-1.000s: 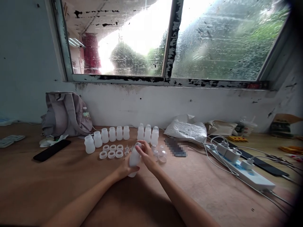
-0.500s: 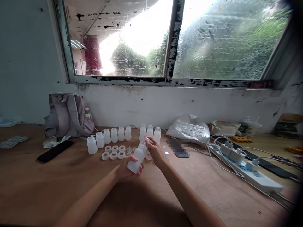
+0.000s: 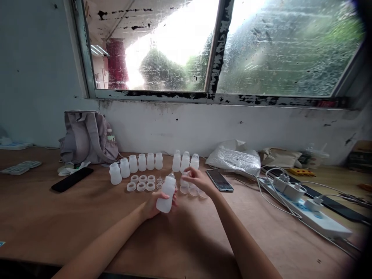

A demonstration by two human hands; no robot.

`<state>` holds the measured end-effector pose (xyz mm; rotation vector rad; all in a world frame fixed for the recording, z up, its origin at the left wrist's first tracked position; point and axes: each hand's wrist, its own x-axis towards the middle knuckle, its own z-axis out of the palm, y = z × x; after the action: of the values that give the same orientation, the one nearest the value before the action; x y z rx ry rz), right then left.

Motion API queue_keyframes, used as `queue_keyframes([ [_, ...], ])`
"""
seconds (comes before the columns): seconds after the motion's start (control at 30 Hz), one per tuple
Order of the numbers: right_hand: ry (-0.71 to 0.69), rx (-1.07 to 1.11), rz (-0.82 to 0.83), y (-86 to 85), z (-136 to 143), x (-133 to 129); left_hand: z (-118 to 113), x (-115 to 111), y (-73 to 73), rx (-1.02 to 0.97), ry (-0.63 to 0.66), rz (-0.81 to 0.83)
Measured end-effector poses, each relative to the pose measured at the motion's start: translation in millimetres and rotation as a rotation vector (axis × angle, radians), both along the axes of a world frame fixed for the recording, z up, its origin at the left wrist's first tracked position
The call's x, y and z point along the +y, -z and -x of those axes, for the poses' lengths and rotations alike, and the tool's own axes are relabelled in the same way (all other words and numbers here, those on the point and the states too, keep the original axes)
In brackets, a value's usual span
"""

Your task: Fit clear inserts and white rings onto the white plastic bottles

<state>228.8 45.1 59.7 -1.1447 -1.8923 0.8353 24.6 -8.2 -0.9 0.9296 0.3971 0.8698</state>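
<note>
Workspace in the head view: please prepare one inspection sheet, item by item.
Surface: brown tabletop, shadowed below the hands' side.
Job's things: tilted bottle; six uncapped bottles; three capped bottles; six rings; clear caps.
Clutter: backpack, black flat device, phone, silvery bag.
Grips: left grip closed round the tilted bottle; right grip raised, apart from it, contents unclear.
Cables: white cables around the power strip.
Surroundings: pale wall; window with streaked glass.

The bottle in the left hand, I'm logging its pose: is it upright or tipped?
Tilted: the left hand holds the bottle with its top above its base and leaning to the right in the picture.
</note>
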Motion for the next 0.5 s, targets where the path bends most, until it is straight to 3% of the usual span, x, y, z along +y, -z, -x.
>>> queue_keyframes([
  [0.1, -0.126, -0.399, 0.161, 1.1, 5.3, -9.6, 4.8, 6.0, 0.4, -0.051, -0.175, -0.004],
  [0.2, -0.065, -0.608, 0.228, 6.2, 5.3, -12.6, 6.9, 9.7, 0.6, -0.046, -0.248, 0.006],
  [0.33, 0.056, -0.736, 0.105, 12.7, 4.9, -12.5, 3.8, 10.5, -0.5, -0.004, -0.338, 0.041],
  [0.5, 0.095, -0.770, 0.138, 16.0, 5.2, -12.8, 0.6, 12.1, 0.6, 0.092, -0.403, 0.000],
])
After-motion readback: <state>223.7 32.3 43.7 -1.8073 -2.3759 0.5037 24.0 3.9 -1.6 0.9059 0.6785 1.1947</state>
